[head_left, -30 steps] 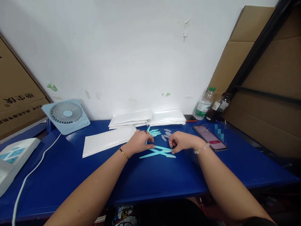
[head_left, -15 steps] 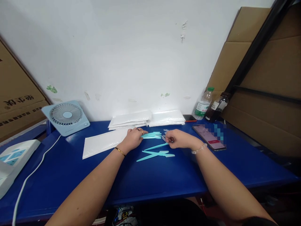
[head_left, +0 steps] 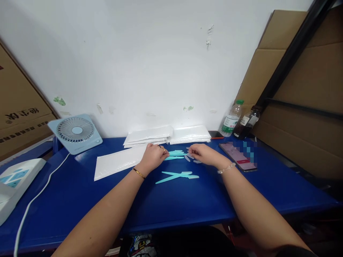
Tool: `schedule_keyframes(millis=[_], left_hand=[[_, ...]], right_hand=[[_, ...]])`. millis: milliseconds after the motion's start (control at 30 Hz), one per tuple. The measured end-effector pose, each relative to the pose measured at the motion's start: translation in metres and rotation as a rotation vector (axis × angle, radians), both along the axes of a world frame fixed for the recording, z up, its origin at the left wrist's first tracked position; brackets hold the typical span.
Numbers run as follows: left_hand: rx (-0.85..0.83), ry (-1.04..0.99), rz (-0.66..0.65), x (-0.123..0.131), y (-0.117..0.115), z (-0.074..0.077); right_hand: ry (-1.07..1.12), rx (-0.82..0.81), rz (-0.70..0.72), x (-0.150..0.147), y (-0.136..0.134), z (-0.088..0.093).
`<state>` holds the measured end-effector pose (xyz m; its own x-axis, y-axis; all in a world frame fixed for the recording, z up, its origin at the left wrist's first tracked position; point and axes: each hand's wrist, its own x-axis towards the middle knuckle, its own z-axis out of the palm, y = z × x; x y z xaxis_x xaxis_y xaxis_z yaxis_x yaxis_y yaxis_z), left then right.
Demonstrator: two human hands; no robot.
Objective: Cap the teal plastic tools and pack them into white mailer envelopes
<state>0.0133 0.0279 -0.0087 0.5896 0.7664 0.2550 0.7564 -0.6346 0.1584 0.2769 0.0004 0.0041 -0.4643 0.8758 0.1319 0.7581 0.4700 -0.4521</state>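
Note:
Above the blue table, my left hand (head_left: 154, 157) is closed in a pinch on the handle of a turquoise eyebrow razor (head_left: 183, 154). My right hand (head_left: 204, 155) is closed at that razor's other end; its fingers hide the tip. Several more turquoise eyebrow razors (head_left: 175, 157) lie bunched just beneath and beside my left fingers. Small clear blade caps (head_left: 187, 158) are scattered below my right fingertips. Nearer to me, two eyebrow razors (head_left: 177, 176) lie crossed, their pale blade ends pointing right.
A white padded mailer (head_left: 115, 164) lies left, with stacked white mailers (head_left: 190, 134) along the wall. A blue fan (head_left: 76, 132) and white cable (head_left: 48, 178) are left. A phone (head_left: 238, 157), dark phone (head_left: 215, 134), water bottle (head_left: 230, 119) and dark-drink bottle (head_left: 246, 123) stand or lie right.
The single razor by my right hand has left the table and is now between both hands. My left hand has turned from resting on the bunch to a pinch, slightly rightward.

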Motion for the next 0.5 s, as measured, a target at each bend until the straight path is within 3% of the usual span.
schedule_keyframes(millis=[100,200,300,400,500], left_hand=[[-0.037,-0.04,0.039,-0.007,0.003,-0.002],[-0.072,-0.083,-0.006,-0.006,-0.002,0.002],[-0.136,-0.075,-0.131,0.001,-0.014,0.008],[-0.21,-0.056,-0.242,0.007,-0.023,0.01],[-0.247,-0.036,-0.284,0.011,-0.024,0.006]], right_hand=[[0.04,-0.001,-0.02,0.003,-0.002,0.003],[0.063,-0.069,0.145,-0.005,-0.009,0.006],[-0.002,-0.21,0.292,-0.017,-0.013,0.003],[-0.028,-0.268,0.301,-0.023,-0.012,-0.002],[0.013,-0.217,0.243,-0.024,-0.011,-0.004]])
